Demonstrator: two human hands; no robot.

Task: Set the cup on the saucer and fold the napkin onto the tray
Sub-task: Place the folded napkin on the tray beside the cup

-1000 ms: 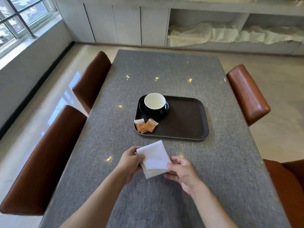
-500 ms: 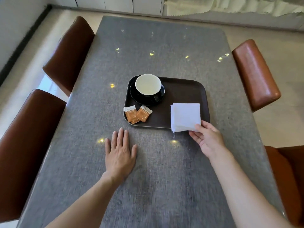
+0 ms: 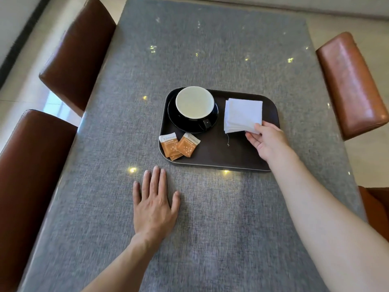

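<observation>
A dark brown tray (image 3: 212, 157) sits at the centre of the frame on a grey woven table (image 3: 210, 218). On its upper left part, a black cup with a pale interior (image 3: 194, 102) stands on a black saucer (image 3: 181, 122), so that step looks done. Two orange sachets (image 3: 179, 145) lie at the tray's lower left. The folded white napkin (image 3: 242, 114) is on the tray's right side, just right of the saucer, a loose thread trailing from its lower edge. The right hand (image 3: 267, 140) pinches the napkin's lower right corner between thumb and fingers. The left hand (image 3: 154, 204) rests flat on the table below the tray, fingers straight. The napkin step seems nearly finished; the next move likely calls for letting go of the corner without disturbing the fold.
</observation>
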